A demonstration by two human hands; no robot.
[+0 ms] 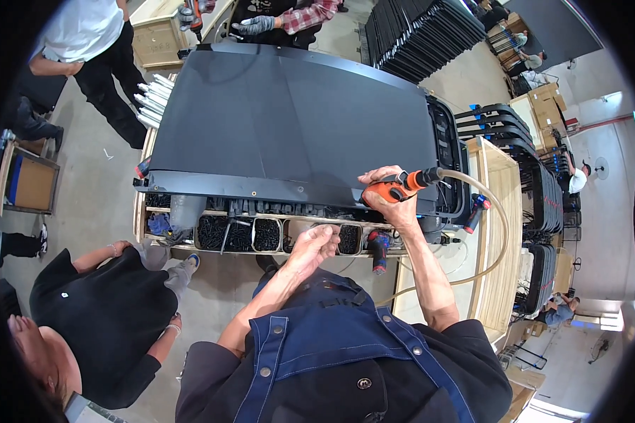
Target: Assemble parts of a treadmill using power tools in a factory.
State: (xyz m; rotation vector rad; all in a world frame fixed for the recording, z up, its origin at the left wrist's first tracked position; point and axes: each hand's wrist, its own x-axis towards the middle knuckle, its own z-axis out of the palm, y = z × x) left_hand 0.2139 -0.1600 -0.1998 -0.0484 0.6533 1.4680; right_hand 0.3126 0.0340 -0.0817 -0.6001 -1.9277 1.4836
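My right hand [395, 204] is wrapped round an orange and black air driver [381, 192], held over the near right corner of a large dark grey panel [296, 120]. A tan air hose [501, 211] runs from the tool and loops round to the right. Closer to me, my left hand [314, 248] is raised above the parts bins with its fingers curled together. Whatever they may hold is too small to make out. Black screws fill a bin [267, 234] beside that hand, and another screw bin [349, 240] sits on its right.
A second power driver [379, 252] hangs at the bench's near edge; another [477, 213] is by the right corner. A wooden crate [497, 233] stands on the right. One person [106, 317] is close on my left; others stand beyond the panel. Stacked black frames [423, 35] rise behind.
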